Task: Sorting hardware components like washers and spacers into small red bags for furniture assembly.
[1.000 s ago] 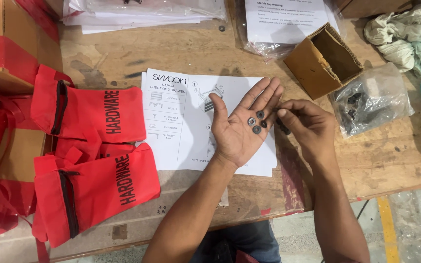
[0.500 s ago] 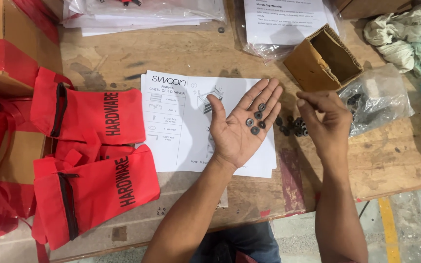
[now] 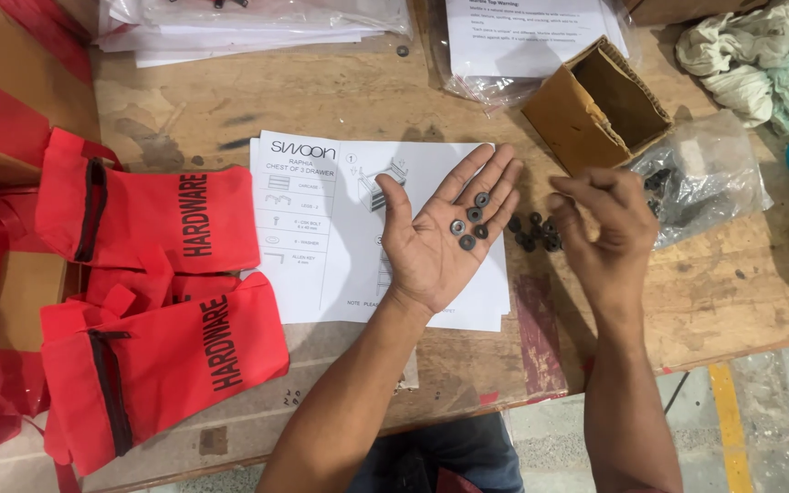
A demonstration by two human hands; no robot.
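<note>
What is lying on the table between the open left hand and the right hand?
A small heap of black round washers lies on the wooden table between the open left hand and the right hand, seen in the head view.

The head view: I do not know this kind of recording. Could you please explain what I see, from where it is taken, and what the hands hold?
The camera sits on a person's head and looks down at a wooden table and the person's own two bare hands. No machine is involved.

The left hand lies open, palm up, with four small black washers resting on it. The right hand hovers beside it with its fingers curled, above a loose pile of washers on the table. Whether it pinches one cannot be seen.

Under the left hand lies a printed instruction sheet. To the left lie red zip pouches. Near the right hand are an open cardboard box and a clear plastic bag with dark parts inside. Rags lie in the far right corner.
</note>
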